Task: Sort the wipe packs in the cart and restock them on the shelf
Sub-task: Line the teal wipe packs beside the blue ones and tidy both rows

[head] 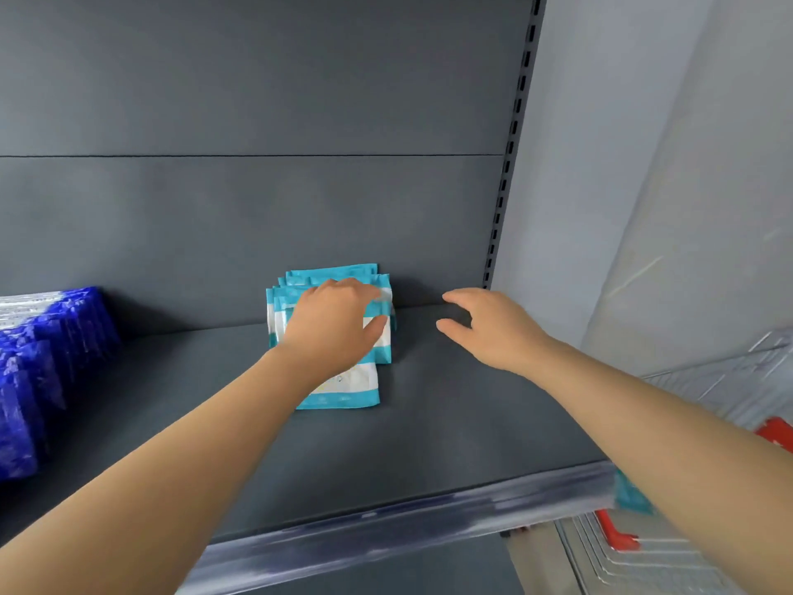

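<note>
Teal wipe packs point(334, 272): stacked upright at the back of the grey shelf point(429, 444), one flat in front.
Left hand point(332, 324): fingers curled over the stack, holding it.
Right hand point(485, 328): spread wide, empty, just beside the stack.
Blue packs point(51, 358): far left.

On the dark grey shelf point(450, 423), teal-and-white wipe packs point(334, 272) stand bunched on edge against the back panel, gripped by my left hand point(334, 324). One flat pack point(347, 392) lies in front, touching them. Blue wipe packs point(51, 358) stand in a row at far left, well apart.
</note>
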{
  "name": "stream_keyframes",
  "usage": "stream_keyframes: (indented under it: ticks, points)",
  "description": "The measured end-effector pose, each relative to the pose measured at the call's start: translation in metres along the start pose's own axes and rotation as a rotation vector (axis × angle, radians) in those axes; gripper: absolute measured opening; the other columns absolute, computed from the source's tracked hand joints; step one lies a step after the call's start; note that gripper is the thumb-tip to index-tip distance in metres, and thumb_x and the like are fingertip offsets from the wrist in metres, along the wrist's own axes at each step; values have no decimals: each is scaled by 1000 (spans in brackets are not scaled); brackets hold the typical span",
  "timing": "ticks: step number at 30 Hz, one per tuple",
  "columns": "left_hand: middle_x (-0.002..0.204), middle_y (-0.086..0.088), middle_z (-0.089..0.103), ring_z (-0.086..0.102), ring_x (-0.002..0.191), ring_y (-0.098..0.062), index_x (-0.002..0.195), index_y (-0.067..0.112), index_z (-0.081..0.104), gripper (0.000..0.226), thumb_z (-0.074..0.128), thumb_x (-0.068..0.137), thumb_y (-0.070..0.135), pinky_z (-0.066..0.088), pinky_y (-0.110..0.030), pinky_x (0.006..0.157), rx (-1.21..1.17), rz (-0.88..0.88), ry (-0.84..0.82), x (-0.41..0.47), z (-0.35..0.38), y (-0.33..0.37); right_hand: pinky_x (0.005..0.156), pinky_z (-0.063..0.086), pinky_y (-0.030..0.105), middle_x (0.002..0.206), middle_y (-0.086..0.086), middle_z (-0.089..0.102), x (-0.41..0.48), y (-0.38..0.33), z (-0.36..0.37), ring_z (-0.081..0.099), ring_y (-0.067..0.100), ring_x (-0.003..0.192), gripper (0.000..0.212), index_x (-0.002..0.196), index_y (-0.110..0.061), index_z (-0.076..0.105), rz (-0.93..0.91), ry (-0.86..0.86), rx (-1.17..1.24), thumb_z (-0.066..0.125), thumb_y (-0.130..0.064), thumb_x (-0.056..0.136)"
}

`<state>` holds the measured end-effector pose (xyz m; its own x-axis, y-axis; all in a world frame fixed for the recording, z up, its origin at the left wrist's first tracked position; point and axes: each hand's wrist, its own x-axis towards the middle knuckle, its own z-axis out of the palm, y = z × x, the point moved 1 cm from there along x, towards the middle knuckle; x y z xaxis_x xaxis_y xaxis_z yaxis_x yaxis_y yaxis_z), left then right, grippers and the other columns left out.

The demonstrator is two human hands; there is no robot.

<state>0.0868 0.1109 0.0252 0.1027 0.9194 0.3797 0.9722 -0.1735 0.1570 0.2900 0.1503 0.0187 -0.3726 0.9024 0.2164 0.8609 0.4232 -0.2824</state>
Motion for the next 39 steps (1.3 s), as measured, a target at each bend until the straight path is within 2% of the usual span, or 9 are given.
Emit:
stream_keyframes:
  ticks: [5, 8, 13, 21, 25, 28, 32, 36, 39]
  points:
    - [111, 1, 64, 57, 107, -23, 122, 23, 61, 36, 50, 92, 41, 43, -34, 92, 24, 151, -8, 15, 18, 79, 104, 40, 38, 139, 5, 52, -39, 68, -29, 49, 25, 127, 47, 138, -15, 48, 27, 50, -72, 52, -33, 95]
    - [117, 2, 64, 57, 108, -23, 125, 25, 59, 38, 49, 94, 43, 42, -33, 93, -4, 232, -25, 25, 35, 138, 108, 35, 31, 141, 5, 51, -67, 124, -49, 47, 21, 130, 46, 137, -13, 51, 65, 90, -89, 55, -27, 94]
    - [121, 4, 63, 59, 106, -20, 129, 25, 57, 41, 46, 95, 45, 44, -34, 94, -91, 331, -56, 43, 73, 258, 105, 39, 31, 137, 6, 56, -120, 236, -80, 55, 24, 122, 42, 133, -13, 55, 161, 102, -73, 57, -27, 93]
    - [122, 4, 63, 59, 109, -19, 129, 27, 56, 41, 47, 94, 47, 46, -34, 93, -124, 335, -215, 77, 178, 424, 109, 34, 32, 142, 6, 51, -181, 411, -95, 47, 22, 129, 44, 137, -15, 51, 305, -45, -72, 52, -30, 96]
    - [124, 4, 62, 59, 111, -19, 129, 26, 56, 40, 46, 95, 45, 48, -36, 93, -114, 315, -361, 97, 251, 466, 107, 34, 31, 142, 6, 51, -189, 487, -68, 48, 23, 128, 42, 137, -14, 51, 379, -133, -72, 50, -29, 97]
    - [121, 3, 64, 59, 109, -19, 124, 25, 58, 37, 47, 94, 44, 51, -37, 91, -114, 278, -468, 116, 318, 481, 90, 41, 28, 131, 8, 59, -186, 541, -37, 56, 25, 114, 38, 131, -14, 55, 417, -195, -70, 50, -25, 96]
    - [114, 2, 65, 60, 103, -18, 119, 23, 61, 34, 49, 93, 43, 53, -37, 87, -90, 231, -610, 147, 408, 496, 82, 40, 29, 124, 11, 62, -170, 615, 11, 57, 22, 101, 40, 134, -14, 53, 504, -254, -20, 49, -25, 97]
    - [120, 2, 62, 57, 107, -17, 125, 24, 57, 34, 49, 95, 39, 48, -32, 84, -110, 161, -701, 181, 499, 505, 100, 34, 27, 136, 8, 55, -151, 693, 64, 50, 22, 124, 42, 137, -16, 50, 594, -318, 24, 49, -26, 96]
    - [124, -2, 59, 56, 110, -20, 128, 21, 56, 35, 51, 96, 32, 49, -35, 89, -143, 91, -766, 201, 568, 511, 99, 37, 28, 131, 10, 59, -140, 743, 104, 55, 24, 116, 41, 134, -16, 53, 661, -336, 66, 51, -27, 95]
